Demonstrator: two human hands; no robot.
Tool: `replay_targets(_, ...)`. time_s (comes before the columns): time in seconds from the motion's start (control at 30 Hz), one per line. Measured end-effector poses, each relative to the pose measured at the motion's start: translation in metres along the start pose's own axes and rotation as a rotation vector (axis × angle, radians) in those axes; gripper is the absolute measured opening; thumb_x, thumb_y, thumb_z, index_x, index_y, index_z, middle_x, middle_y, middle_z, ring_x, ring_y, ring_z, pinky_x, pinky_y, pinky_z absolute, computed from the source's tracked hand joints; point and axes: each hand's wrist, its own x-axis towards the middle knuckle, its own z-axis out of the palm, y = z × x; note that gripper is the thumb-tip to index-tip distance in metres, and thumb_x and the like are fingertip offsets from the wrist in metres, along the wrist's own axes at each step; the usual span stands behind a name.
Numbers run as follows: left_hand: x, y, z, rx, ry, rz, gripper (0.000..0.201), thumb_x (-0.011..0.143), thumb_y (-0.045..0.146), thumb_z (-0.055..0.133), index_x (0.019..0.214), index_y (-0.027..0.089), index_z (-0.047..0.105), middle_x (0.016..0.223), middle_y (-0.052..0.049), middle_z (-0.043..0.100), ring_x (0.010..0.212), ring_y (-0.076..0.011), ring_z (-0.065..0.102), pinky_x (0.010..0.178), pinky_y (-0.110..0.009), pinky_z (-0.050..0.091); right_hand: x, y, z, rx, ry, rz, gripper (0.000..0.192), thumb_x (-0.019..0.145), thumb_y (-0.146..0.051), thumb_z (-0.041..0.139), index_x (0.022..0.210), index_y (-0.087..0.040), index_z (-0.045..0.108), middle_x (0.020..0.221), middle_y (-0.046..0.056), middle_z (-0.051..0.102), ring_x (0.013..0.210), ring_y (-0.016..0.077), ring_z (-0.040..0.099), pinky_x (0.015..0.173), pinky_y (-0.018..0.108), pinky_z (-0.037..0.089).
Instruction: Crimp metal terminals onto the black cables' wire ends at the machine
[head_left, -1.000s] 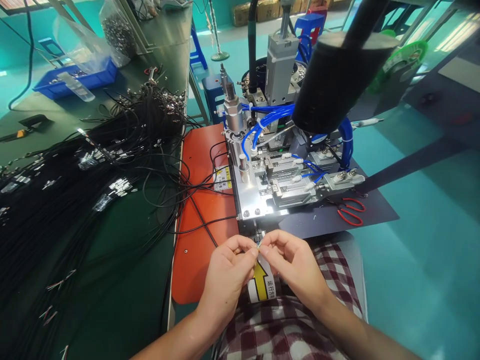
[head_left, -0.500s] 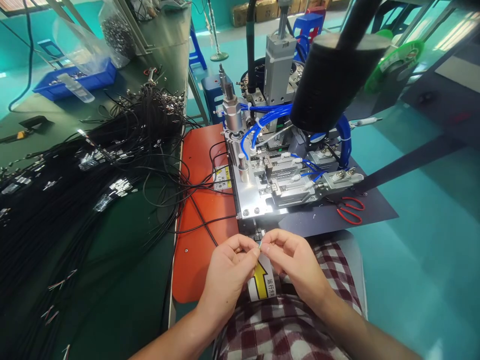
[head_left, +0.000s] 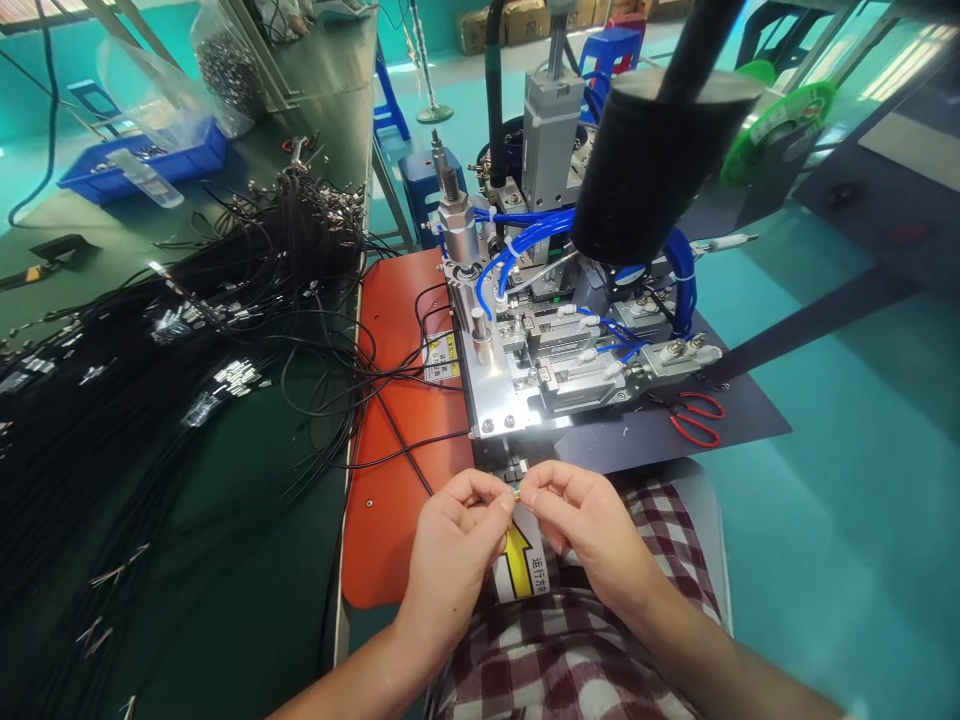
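My left hand (head_left: 459, 535) and my right hand (head_left: 581, 520) meet in front of the machine, thumb and index finger of each pinched together. Between the fingertips shows a tiny bit of thin coloured wires (head_left: 516, 494), apparently a cable's bared end; most of it is hidden by the fingers. A black cable (head_left: 409, 455) crosses the orange board (head_left: 386, 535) towards my left hand. Just beyond the fingertips is the machine's front slot (head_left: 516, 467), with a small pale part at it. Below the hands lies a label with a yellow arrow (head_left: 519, 565).
The metal machine (head_left: 495, 395) with blue air tubes fills the middle. A black cylinder (head_left: 656, 165) hangs over it. Red-handled scissors (head_left: 697, 420) lie on the right. Bundles of black cables (head_left: 150, 420) and a blue bin (head_left: 142, 165) rest on the left bench.
The whole view has shifted slightly left. Both hands keep their pinch in nearly the same place; the coloured wires between the fingertips lie at a slightly different angle.
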Motion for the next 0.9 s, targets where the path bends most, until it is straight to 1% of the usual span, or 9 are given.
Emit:
replay_targets(0.1,-0.002,0.007,0.001,0.045,0.030,-0.013,0.023,0.076,0.036,0.066,0.073,0.018,0.053,0.042,0.011,0.033,0.039,-0.0035,0.023,0.039,-0.015,0.021,-0.003,0.000,-0.002,-0.042,-0.019,-0.048,0.023,0.080,-0.038,0.062,0.072,-0.017,0.055,0.048,-0.008,0.041,0.043,0.0072,0.034,0.042,0.020,0.027)
replay_targets(0.23,-0.005,0.014,0.002,0.124,0.038,0.014,0.022,0.070,0.035,0.071,0.072,0.017,0.059,0.046,0.008,0.041,0.038,-0.0048,0.031,0.036,-0.016,0.025,-0.009,-0.004,-0.003,-0.149,-0.008,-0.144,0.021,0.084,-0.037,0.058,0.075,-0.018,0.055,0.055,-0.007,0.042,0.048,0.0080,0.036,0.045,0.020,0.030)
replay_targets(0.33,-0.004,0.012,0.001,0.165,0.034,0.017,0.020,0.070,0.035,0.070,0.072,0.017,0.062,0.045,0.008,0.040,0.037,-0.0049,0.030,0.034,-0.016,0.025,-0.010,-0.005,-0.003,-0.151,-0.002,-0.119,0.022,0.084,-0.038,0.058,0.074,-0.018,0.053,0.054,-0.007,0.042,0.047,0.0083,0.037,0.045,0.021,0.031)
replay_targets(0.43,-0.002,0.010,0.001,0.128,0.023,-0.031,0.022,0.071,0.037,0.069,0.070,0.017,0.060,0.043,0.009,0.037,0.036,-0.0043,0.028,0.034,-0.015,0.025,-0.007,-0.002,-0.005,-0.099,-0.019,-0.060,0.024,0.082,-0.040,0.059,0.074,-0.018,0.053,0.049,-0.008,0.041,0.044,0.0082,0.036,0.044,0.021,0.030)
replay_targets(0.53,0.001,0.011,0.000,0.095,0.007,-0.074,0.025,0.073,0.039,0.068,0.071,0.017,0.058,0.044,0.009,0.037,0.037,-0.0042,0.029,0.035,-0.014,0.027,-0.004,0.000,-0.009,-0.112,-0.028,-0.088,0.022,0.081,-0.039,0.060,0.079,-0.017,0.057,0.051,-0.007,0.044,0.045,0.0084,0.038,0.045,0.021,0.031)
replay_targets(0.67,0.002,0.013,-0.001,0.136,-0.008,-0.104,0.026,0.076,0.042,0.065,0.073,0.017,0.056,0.045,0.010,0.035,0.038,-0.0040,0.026,0.034,-0.013,0.024,-0.001,-0.004,-0.012,-0.259,-0.020,-0.130,0.019,0.082,-0.035,0.059,0.083,-0.016,0.062,0.057,-0.004,0.050,0.048,0.0095,0.040,0.045,0.023,0.031)
replay_targets(0.77,0.001,0.013,-0.002,0.186,-0.006,-0.104,0.027,0.077,0.043,0.063,0.074,0.017,0.055,0.046,0.009,0.034,0.039,-0.0045,0.027,0.034,-0.014,0.025,0.000,-0.007,-0.012,-0.363,-0.004,-0.159,0.015,0.081,-0.031,0.060,0.080,-0.016,0.063,0.060,-0.002,0.053,0.050,0.0107,0.042,0.046,0.024,0.032)
replay_targets(0.9,0.001,0.016,-0.004,0.296,-0.026,-0.078,0.024,0.080,0.040,0.059,0.074,0.017,0.056,0.047,0.008,0.036,0.039,-0.0058,0.030,0.035,-0.016,0.027,-0.001,-0.006,-0.011,-0.472,0.011,-0.296,0.015,0.085,-0.027,0.057,0.074,-0.018,0.060,0.065,-0.001,0.054,0.057,0.0123,0.046,0.052,0.024,0.036)
